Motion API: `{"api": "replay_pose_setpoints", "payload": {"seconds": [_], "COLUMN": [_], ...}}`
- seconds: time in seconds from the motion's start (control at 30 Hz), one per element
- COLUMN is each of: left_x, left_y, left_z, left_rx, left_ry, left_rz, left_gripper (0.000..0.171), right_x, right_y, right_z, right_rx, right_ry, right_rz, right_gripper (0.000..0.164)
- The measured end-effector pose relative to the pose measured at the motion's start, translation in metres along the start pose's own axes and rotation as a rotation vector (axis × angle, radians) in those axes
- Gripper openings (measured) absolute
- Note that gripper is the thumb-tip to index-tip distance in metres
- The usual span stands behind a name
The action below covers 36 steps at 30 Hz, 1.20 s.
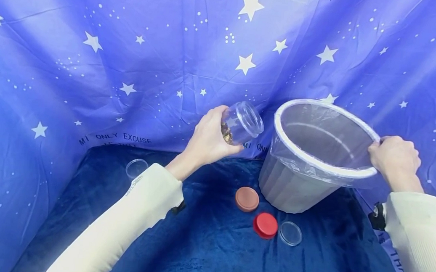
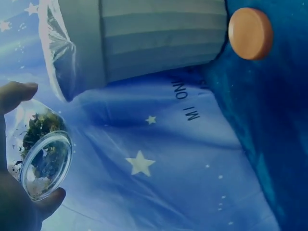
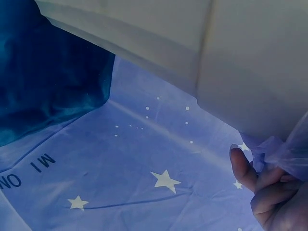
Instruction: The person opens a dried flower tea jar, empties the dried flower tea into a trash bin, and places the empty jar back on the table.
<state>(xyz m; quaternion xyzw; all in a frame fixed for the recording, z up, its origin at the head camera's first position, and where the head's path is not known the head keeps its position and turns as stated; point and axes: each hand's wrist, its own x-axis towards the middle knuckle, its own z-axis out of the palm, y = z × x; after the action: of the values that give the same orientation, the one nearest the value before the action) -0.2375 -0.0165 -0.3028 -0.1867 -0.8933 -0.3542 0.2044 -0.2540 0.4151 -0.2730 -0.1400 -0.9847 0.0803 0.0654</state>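
Note:
My left hand grips a clear jar round its body. The jar is tilted, its open mouth facing right toward the trash can. Dark and yellowish dried bits lie along its lower inside; in the left wrist view they show through the jar wall. With curled fingers my right hand holds the rim of the can, which leans and has a clear plastic bag liner folded over its white rim. In the right wrist view, that hand is beside the gathered liner.
On the dark blue cloth before the can lie an orange-brown lid, a red lid and a clear lid. Another clear round piece lies at the left. A blue star-patterned curtain stands behind.

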Motion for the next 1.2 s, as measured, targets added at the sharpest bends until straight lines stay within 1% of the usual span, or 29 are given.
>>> {"api": "replay_pose_setpoints", "payload": {"seconds": [0.1,0.2,0.27,0.37,0.5,0.67,0.87,1.0,1.07,1.2], "left_x": [0.006,0.011,0.016,0.023,0.03,0.04,0.053,0.055,0.054,0.054], "left_y": [0.006,0.012,0.017,0.025,0.034,0.044,0.057,0.064,0.065,0.069], "left_z": [-0.001,-0.001,0.0,0.0,0.0,0.001,0.01,0.017,0.02,0.025], "left_rx": [0.102,0.236,0.301,0.365,0.407,0.461,0.549,0.637,0.667,0.675], "left_ry": [-0.007,-0.013,-0.022,-0.043,-0.017,0.016,0.043,0.039,0.046,0.073], "left_rz": [0.074,0.135,0.159,0.166,0.207,0.265,0.352,0.412,0.448,0.508], "left_gripper": [0.09,0.093,0.093,0.089,0.08,0.078,0.078,0.082,0.079,0.07], "right_x": [0.0,-0.001,-0.002,-0.003,-0.002,-0.002,-0.004,-0.003,-0.003,-0.004], "right_y": [-0.002,-0.004,-0.004,-0.003,-0.003,-0.004,-0.002,-0.003,-0.004,-0.005], "right_z": [0.001,0.002,0.002,0.002,0.002,0.002,-0.002,-0.002,-0.002,-0.001], "right_rx": [-0.002,-0.006,-0.006,-0.006,-0.001,-0.005,-0.013,-0.005,-0.004,-0.01], "right_ry": [-0.006,-0.015,-0.017,-0.018,-0.009,-0.015,-0.015,-0.002,-0.002,-0.011], "right_rz": [0.003,0.009,0.01,0.007,0.002,0.009,0.024,0.017,0.021,0.044], "right_gripper": [0.047,0.047,0.046,0.045,0.045,0.046,0.045,0.044,0.044,0.045]}}
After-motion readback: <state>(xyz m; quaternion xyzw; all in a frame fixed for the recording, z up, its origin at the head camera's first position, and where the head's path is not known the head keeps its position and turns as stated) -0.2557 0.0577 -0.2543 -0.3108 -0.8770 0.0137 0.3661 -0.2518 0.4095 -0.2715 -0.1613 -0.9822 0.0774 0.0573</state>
